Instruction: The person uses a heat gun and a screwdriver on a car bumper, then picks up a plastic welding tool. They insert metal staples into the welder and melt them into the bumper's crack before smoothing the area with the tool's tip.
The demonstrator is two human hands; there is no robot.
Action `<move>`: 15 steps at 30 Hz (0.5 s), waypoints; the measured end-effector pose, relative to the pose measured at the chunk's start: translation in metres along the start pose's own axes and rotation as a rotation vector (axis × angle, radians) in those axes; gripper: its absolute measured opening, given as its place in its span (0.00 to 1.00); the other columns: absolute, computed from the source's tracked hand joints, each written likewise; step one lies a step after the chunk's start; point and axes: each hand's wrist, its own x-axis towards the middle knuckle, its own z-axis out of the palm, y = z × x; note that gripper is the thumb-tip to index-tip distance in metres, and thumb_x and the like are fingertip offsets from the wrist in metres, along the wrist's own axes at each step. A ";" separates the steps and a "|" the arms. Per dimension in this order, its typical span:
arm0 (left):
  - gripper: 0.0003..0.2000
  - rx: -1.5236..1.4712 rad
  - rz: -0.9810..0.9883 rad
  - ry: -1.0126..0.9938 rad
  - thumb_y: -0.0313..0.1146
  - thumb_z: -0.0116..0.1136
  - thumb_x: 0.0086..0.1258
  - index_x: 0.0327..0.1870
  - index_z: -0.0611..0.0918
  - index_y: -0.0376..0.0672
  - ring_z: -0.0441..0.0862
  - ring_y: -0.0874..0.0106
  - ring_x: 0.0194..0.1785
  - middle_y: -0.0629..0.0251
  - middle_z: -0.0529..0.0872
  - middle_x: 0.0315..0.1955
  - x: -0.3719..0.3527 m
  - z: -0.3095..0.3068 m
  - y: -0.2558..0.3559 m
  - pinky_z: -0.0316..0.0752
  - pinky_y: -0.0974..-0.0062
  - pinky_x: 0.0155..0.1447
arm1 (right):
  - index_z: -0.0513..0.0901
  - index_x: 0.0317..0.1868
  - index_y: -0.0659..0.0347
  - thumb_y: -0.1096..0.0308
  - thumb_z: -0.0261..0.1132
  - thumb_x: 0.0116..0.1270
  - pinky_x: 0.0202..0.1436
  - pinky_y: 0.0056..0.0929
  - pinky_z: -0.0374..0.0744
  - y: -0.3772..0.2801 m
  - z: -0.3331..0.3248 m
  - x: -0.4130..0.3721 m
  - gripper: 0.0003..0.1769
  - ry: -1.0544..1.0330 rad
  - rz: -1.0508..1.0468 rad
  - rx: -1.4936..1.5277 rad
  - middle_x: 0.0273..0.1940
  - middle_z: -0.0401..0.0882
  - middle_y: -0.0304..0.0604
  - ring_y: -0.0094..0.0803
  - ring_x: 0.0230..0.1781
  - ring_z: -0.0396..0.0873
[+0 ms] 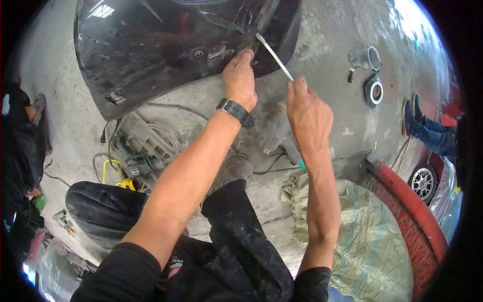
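Observation:
A dark, scuffed car body panel (151,55) lies on the concrete in front of me, with bolt holes and small fittings along its near edge. My left hand (240,80), with a black watch on its wrist, is closed at that near edge. In my right hand (309,116) is a flat-blade screwdriver (275,57), gripped in a fist that hides its handle. Its flat tip overlaps the right part of the panel, a little beyond my left fingertips.
Grey machine parts and cables (146,141) lie left of my shoe. A clear plastic cup (365,58) and a black part with a white ring (375,91) sit at right. Near my right arm are a woven sack (362,236) and red bumper (402,191). Other people stand at both sides.

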 end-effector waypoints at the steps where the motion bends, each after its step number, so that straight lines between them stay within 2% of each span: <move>1: 0.15 -0.006 0.005 -0.010 0.31 0.62 0.73 0.56 0.83 0.31 0.79 0.72 0.60 0.61 0.86 0.55 0.000 0.000 0.001 0.67 0.73 0.70 | 0.72 0.38 0.53 0.54 0.59 0.77 0.24 0.47 0.82 0.002 0.002 0.001 0.13 -0.001 -0.004 -0.012 0.25 0.83 0.49 0.52 0.23 0.85; 11: 0.18 0.048 -0.059 0.046 0.31 0.63 0.73 0.59 0.82 0.31 0.79 0.71 0.62 0.60 0.86 0.57 -0.007 0.003 0.007 0.67 0.73 0.70 | 0.73 0.38 0.54 0.55 0.59 0.77 0.23 0.47 0.81 0.006 0.009 0.007 0.13 -0.010 -0.010 -0.002 0.25 0.83 0.51 0.52 0.23 0.84; 15: 0.17 0.054 -0.046 0.029 0.32 0.64 0.73 0.57 0.83 0.32 0.79 0.72 0.60 0.62 0.86 0.55 -0.004 0.000 0.005 0.66 0.73 0.70 | 0.74 0.39 0.55 0.56 0.58 0.78 0.27 0.50 0.81 0.010 0.011 0.007 0.13 0.012 0.007 0.090 0.27 0.83 0.51 0.54 0.26 0.84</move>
